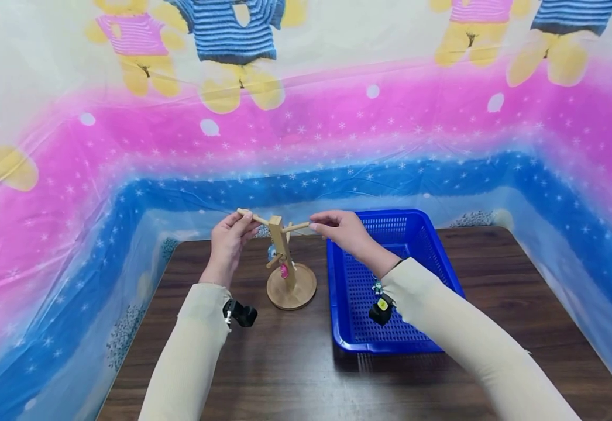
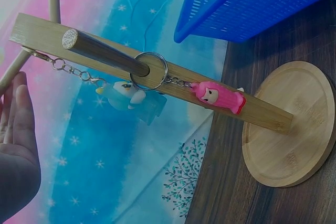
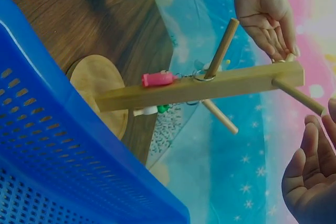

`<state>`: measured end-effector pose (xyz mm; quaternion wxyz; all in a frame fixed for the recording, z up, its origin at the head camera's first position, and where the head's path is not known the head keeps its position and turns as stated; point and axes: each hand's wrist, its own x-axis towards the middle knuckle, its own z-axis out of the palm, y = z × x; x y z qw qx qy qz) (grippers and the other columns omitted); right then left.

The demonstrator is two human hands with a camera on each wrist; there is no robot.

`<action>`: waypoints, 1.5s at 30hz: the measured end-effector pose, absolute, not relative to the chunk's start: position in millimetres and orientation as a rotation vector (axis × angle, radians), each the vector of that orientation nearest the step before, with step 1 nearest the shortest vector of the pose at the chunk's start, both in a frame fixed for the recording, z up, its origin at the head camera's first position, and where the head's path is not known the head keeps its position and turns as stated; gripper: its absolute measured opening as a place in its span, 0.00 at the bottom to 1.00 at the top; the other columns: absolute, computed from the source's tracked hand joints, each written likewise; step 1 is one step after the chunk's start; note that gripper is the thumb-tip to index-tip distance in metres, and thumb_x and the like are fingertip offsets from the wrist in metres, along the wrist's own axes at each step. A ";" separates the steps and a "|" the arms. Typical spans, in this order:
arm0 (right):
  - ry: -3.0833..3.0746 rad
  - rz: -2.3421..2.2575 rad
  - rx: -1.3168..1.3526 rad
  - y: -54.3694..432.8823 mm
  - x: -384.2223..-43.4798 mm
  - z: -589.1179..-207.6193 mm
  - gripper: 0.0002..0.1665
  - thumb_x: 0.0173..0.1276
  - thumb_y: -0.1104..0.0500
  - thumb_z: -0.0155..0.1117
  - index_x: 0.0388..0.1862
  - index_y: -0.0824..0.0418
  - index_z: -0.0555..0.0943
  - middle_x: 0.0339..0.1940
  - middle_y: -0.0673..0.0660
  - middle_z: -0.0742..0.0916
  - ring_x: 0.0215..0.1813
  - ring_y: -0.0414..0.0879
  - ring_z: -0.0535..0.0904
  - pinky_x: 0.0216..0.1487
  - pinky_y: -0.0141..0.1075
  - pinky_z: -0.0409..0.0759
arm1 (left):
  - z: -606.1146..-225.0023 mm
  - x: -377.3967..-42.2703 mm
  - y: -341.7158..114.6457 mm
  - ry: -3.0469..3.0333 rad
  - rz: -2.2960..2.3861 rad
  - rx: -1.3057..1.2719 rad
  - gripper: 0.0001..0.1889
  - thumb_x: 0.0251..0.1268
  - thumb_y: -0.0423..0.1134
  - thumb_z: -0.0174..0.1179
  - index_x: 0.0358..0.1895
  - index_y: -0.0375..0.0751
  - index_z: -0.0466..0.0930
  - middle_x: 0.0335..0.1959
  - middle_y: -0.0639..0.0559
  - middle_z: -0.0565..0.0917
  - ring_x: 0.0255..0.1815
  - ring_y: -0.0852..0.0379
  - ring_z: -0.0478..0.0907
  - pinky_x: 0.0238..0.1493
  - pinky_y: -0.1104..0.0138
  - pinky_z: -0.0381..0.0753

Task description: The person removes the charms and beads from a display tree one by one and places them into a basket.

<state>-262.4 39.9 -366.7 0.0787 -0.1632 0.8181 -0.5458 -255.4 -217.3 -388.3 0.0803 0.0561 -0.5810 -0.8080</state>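
A wooden peg stand [image 1: 279, 245] with a round base stands upright on the table. My left hand [image 1: 230, 237] pinches its upper left peg [image 1: 253, 216] between thumb and fingers. At the tip of the upper right peg [image 1: 298, 227], my right hand [image 1: 345, 233] has thumb and fingers closed on the end. A blue figure keychain [image 2: 126, 96] hangs by its chain from the left peg. On a lower peg hangs a pink figure keychain [image 2: 212, 95] by its ring. A white-and-green keychain [image 3: 152, 110] hangs on another lower peg, partly hidden by the post.
Right of the stand sits a blue perforated basket [image 1: 340, 327], under my right forearm. A small green-and-white figure [image 1: 377, 287] shows beside the right wrist camera [image 1: 381, 311]. Behind the brown table [image 1: 285, 374] hangs a patterned cloth [image 1: 306, 158].
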 end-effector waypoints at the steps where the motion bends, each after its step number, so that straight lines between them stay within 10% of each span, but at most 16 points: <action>1: 2.453 -1.633 -0.493 38.7 -262.8 -366.6 0.19 0.76 0.54 0.64 0.62 0.60 0.84 0.54 0.63 0.89 0.42 0.44 0.81 0.40 0.32 0.80 | -388.3 -255.9 -217.1 -1.740 -2.416 0.167 0.10 0.78 0.32 0.56 0.37 0.51 0.82 0.28 0.64 0.90 0.33 0.71 0.88 0.43 0.78 0.89; 26: 2.613 -1.588 -0.738 22.4 -233.3 -370.1 0.07 0.70 0.60 0.71 0.42 0.63 0.90 0.42 0.62 0.92 0.32 0.36 0.78 0.32 0.25 0.78 | -371.1 -274.0 -211.7 -1.875 -2.501 0.261 0.03 0.76 0.34 0.59 0.45 0.44 0.82 0.24 0.60 0.89 0.28 0.68 0.87 0.40 0.77 0.90; 32: 2.653 -1.558 -0.811 15.8 -220.5 -371.2 0.08 0.70 0.59 0.71 0.41 0.63 0.90 0.35 0.59 0.91 0.29 0.37 0.77 0.30 0.25 0.78 | -365.4 -278.4 -203.0 -2.015 -2.468 0.235 0.24 0.76 0.34 0.59 0.69 0.26 0.70 0.26 0.61 0.89 0.30 0.68 0.86 0.41 0.77 0.89; 45: 2.846 -1.465 -1.145 -6.0 -206.6 -374.5 0.06 0.69 0.60 0.71 0.34 0.62 0.89 0.30 0.55 0.90 0.33 0.42 0.84 0.35 0.24 0.85 | -370.6 -263.3 -221.8 -2.414 -2.056 0.126 0.25 0.77 0.41 0.60 0.68 0.28 0.74 0.35 0.65 0.88 0.37 0.74 0.86 0.59 0.69 0.88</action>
